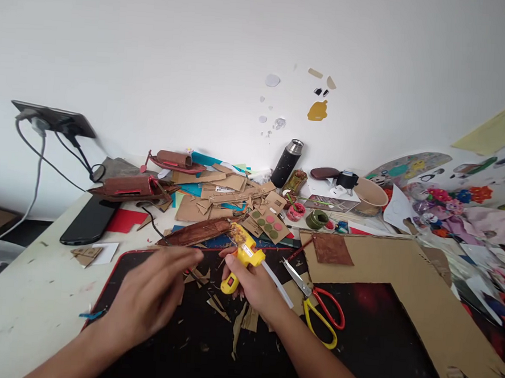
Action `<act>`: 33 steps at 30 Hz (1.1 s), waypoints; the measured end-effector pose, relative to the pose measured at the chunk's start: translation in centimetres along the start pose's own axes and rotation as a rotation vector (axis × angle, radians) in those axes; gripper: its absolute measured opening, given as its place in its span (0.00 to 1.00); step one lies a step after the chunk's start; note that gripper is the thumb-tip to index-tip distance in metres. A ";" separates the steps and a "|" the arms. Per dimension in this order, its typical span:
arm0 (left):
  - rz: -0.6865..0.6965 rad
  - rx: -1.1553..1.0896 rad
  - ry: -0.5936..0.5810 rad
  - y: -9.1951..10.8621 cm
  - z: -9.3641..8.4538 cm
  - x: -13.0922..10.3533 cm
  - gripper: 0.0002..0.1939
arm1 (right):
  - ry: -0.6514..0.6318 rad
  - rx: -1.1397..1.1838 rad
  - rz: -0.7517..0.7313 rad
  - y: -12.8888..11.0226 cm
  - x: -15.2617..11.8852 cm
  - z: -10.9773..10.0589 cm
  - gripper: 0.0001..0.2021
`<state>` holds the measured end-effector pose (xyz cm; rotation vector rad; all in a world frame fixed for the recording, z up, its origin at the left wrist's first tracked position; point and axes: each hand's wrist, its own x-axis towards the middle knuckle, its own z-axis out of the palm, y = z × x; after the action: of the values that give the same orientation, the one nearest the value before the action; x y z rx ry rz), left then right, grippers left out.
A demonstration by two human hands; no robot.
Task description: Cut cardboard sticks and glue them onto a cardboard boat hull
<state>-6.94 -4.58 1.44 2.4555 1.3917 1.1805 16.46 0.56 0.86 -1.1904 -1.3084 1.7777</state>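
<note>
My right hand point(257, 289) is wrapped round the handle of a yellow glue gun point(247, 252), with a white glue stick point(277, 284) sticking out of its back. To its left, my left hand point(152, 291) hovers over the black mat point(241, 371), slightly blurred, its fingers loosely extended with nothing visible in them. Just beyond the glue gun's nozzle end lies a long brown boat-shaped piece point(198, 231). Scissors point(310, 295) with red and yellow handles lie open beside my right forearm. Small cardboard scraps point(251, 319) are scattered beneath my hands.
Two brown model boats point(128, 188) stand at the back left near a black phone point(90, 222). Cardboard pieces point(222, 193) are piled against the wall. A black flask point(287, 162) and paint pots point(317, 218) stand behind. Cut cardboard point(376, 259) covers the right side.
</note>
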 end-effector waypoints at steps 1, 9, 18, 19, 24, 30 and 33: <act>-0.092 0.012 -0.018 -0.6 -0.1 0.7 0.22 | 0.010 0.022 0.004 0.3 -0.1 -0.2 0.32; -0.214 0.119 -0.339 -3.9 2.5 5.7 0.19 | -0.037 0.079 -0.014 1.5 -0.8 0.1 0.30; -0.268 0.170 -0.434 -5.3 4.2 6.7 0.16 | -0.033 0.088 -0.006 1.9 -0.5 -0.1 0.32; -0.274 0.168 -0.445 -5.3 4.2 6.8 0.16 | -0.032 0.082 -0.002 1.9 -0.5 -0.1 0.31; -0.267 0.162 -0.496 -4.8 3.8 7.4 0.17 | -0.028 0.057 0.020 1.9 -0.4 -0.1 0.31; -0.311 0.158 -0.462 -4.8 3.2 8.8 0.18 | -0.002 0.025 -0.007 2.8 0.3 -0.6 0.33; -0.403 0.113 -0.364 -6.1 1.9 9.6 0.17 | -0.014 0.012 -0.032 2.7 0.7 -0.8 0.34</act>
<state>-7.18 6.80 3.16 2.1580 1.7510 0.5543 16.98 0.59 -1.97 -1.1461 -1.3157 1.7722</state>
